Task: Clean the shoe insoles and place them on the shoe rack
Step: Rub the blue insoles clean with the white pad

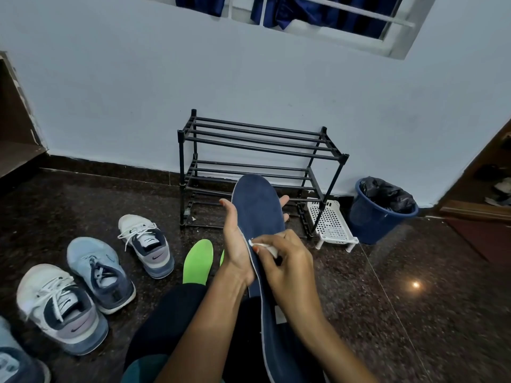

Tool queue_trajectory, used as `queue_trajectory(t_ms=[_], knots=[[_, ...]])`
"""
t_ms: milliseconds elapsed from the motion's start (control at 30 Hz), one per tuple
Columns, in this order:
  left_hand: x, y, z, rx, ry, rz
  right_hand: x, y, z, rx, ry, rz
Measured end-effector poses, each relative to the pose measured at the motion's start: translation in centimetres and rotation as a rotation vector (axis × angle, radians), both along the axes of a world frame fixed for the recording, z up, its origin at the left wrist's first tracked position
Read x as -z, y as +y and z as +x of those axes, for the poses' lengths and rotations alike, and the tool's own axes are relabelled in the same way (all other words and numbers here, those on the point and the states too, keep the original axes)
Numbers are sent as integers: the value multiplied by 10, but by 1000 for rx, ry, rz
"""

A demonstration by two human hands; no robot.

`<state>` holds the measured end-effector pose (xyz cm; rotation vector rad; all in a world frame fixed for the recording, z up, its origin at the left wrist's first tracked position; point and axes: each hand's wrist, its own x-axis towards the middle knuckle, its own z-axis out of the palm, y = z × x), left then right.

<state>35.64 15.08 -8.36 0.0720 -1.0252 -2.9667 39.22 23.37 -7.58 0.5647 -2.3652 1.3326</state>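
My left hand (235,244) holds a long dark blue insole (257,208) from behind, thumb on its left edge, fingertips showing past its right edge. The insole stands tilted, toe end up, in front of me. My right hand (284,261) pinches a small white wipe (266,247) against the insole's left edge near the middle. A bright green insole (197,262) lies on the floor beside my knee, and a sliver of a second green one shows behind my left wrist. The black shoe rack (257,150) stands against the wall with bare shelves.
Several sneakers (146,244) sit on the dark floor at the left. A white perforated stand (331,225) leans by the rack's right foot. A blue bin (378,211) with a black liner stands further right. Wooden door frames flank both sides.
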Motion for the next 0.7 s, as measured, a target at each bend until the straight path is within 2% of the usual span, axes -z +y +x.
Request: queue_trajectory(t_ms=[100, 233, 500, 700], knots=[[-1, 2, 0, 16, 5, 5, -2, 2, -14, 61, 71, 13], [-2, 3, 2, 27, 21, 35, -5, 3, -25, 104, 59, -17], [-1, 0, 2, 8, 16, 71, 4, -1, 3, -24, 39, -12], [-2, 3, 2, 36, 32, 51, 1, 3, -18, 92, 77, -13]])
